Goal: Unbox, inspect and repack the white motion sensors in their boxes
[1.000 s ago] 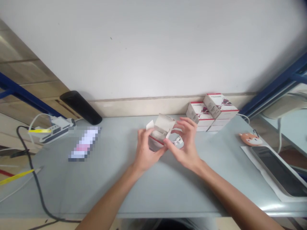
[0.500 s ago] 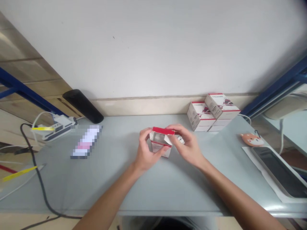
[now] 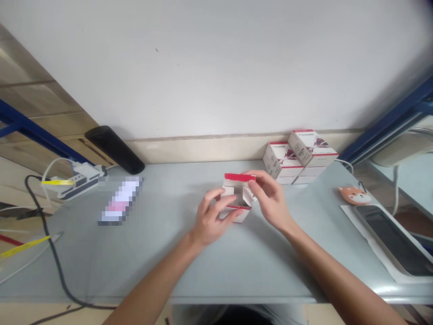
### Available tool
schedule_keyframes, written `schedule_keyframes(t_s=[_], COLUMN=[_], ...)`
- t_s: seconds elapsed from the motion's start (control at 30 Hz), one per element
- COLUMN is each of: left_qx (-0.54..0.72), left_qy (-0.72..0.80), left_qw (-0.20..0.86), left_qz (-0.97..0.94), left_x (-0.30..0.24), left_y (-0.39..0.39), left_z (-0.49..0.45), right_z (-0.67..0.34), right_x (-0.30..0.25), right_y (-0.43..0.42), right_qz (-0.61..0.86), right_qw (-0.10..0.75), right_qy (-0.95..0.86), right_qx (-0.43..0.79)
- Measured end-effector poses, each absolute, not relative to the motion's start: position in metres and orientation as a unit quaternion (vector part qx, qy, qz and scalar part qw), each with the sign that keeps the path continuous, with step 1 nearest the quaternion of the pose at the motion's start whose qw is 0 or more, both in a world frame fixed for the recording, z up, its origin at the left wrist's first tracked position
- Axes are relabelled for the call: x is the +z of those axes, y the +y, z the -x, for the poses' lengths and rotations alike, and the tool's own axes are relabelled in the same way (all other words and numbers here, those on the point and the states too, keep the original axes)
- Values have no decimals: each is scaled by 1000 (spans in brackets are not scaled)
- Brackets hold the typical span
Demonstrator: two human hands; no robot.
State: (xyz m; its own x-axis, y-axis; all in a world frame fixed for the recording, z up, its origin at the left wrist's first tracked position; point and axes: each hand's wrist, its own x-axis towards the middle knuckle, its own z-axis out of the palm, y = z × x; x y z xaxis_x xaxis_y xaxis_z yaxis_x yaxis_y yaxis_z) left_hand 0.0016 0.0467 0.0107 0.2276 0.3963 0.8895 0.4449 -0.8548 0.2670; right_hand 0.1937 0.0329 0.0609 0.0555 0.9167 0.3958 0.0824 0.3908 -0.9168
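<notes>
A small white carton (image 3: 241,217) with red edging is in front of me at the middle of the table, its top open. Its lid, with a red tuck flap (image 3: 238,177), stands raised at the back, and white side flaps stick up. My left hand (image 3: 209,222) grips the carton's left side, thumb at the front and fingertips by the left flap and opening. At the lid's right end, my right hand (image 3: 272,201) pinches the flap between thumb and fingers. What lies inside the carton is too dim to make out.
Several similar cartons (image 3: 313,149) are stacked at the back right. A fox-faced case (image 3: 353,195) and a dark phone-like device (image 3: 392,239) lie at right. On the left are a blurred-out phone (image 3: 121,201), a black cylinder (image 3: 117,151), a power strip (image 3: 83,180) and cables.
The carton and both hands have shifted slightly right. The lid is lifted higher, so more of the opening shows. My left fingers have moved from the lid's left end to the opening.
</notes>
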Motion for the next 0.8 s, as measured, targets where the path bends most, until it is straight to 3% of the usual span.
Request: schedule_keyframes(t_s=[0.2, 0.57, 0.8], left_qx=[-625, -563, -556], left_qy=[-304, -288, -299], left_qw=[-23, -51, -54], left_qz=[718, 773, 774], left_x=[4, 14, 12], left_y=[52, 57, 61], left_z=[-4, 2, 3], right_z=[-195, -213, -206], right_x=[61, 54, 43], right_y=[32, 39, 38], right_qz=[355, 316, 361], right_qw=[541, 467, 467], right_qy=[-706, -808, -800], right_qx=[286, 170, 109])
